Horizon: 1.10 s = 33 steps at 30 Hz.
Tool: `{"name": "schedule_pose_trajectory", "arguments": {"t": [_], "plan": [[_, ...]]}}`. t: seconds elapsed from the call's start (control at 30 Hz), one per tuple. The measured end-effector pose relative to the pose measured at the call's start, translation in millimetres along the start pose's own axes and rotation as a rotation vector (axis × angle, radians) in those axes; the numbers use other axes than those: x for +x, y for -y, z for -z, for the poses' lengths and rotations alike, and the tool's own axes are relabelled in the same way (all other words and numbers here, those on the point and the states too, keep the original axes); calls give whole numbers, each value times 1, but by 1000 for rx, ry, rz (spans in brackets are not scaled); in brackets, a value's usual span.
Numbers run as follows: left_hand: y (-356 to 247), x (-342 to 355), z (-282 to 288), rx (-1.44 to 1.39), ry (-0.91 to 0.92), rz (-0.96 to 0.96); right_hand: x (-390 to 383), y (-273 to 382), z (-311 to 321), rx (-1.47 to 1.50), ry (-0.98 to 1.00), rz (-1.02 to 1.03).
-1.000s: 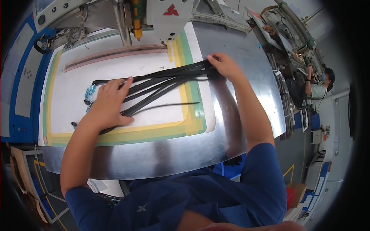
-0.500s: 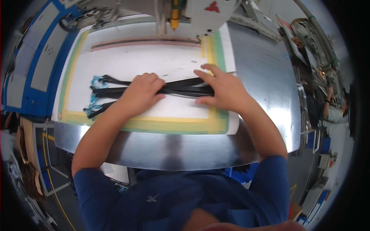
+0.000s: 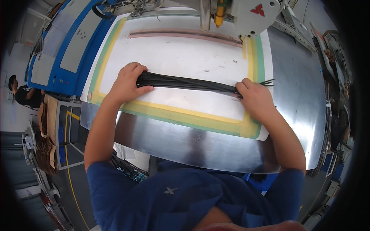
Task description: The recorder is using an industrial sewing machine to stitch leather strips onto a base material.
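A bundle of long, flat black straps [image 3: 189,82] stretches from left to right over a white sheet [image 3: 169,56] bordered with yellow and green tape. At the bundle's left end my left hand [image 3: 129,81] is closed around it, thumb on the near side and fingers on the far side. My right hand [image 3: 256,95] grips the other end with curled fingers. Thin strap tips [image 3: 267,82] fan out beyond that hand. The teal bits at the left end are hidden now.
Above the sheet hang a yellow-tipped tool [image 3: 220,15] and a white machine head [image 3: 256,17]. A pinkish strip [image 3: 185,35] lies along the far side. Shiny metal table [image 3: 162,138] surrounds the sheet. A blue cabinet [image 3: 69,50] stands left; a person [image 3: 29,94] sits beyond it.
The spread straps have been gathered into one narrow bundle. My left hand has moved from their middle to the left end, and my right hand has closed on the right end. The view has shifted.
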<state>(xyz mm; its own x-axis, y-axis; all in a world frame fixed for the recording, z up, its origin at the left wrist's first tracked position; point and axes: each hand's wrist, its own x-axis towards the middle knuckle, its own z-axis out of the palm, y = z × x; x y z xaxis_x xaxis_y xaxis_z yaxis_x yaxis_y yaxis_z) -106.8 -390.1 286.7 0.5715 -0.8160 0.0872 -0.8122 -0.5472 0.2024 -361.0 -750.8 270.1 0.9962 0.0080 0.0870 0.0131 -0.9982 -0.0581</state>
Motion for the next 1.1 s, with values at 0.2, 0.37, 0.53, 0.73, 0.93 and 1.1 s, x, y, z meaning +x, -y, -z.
{"name": "schedule_pose_trajectory", "arguments": {"t": [0.2,0.37,0.53,0.73,0.93,1.1], "plan": [[2,14,-14,-426,-24,-15,-22,-26,12,-45,43,-109],[-24,47,-14,-283,-4,-148,-38,-55,18,-102,54,-216],[-63,80,1,-322,370,-105,-44,-66,36,-62,48,-257],[-91,94,-17,-406,264,-229,-45,-57,64,205,-20,-170],[-128,123,-20,-854,194,-278,-3,-28,62,212,-257,-31],[-156,138,-16,-981,327,-163,22,-30,44,358,-94,-8]]}}
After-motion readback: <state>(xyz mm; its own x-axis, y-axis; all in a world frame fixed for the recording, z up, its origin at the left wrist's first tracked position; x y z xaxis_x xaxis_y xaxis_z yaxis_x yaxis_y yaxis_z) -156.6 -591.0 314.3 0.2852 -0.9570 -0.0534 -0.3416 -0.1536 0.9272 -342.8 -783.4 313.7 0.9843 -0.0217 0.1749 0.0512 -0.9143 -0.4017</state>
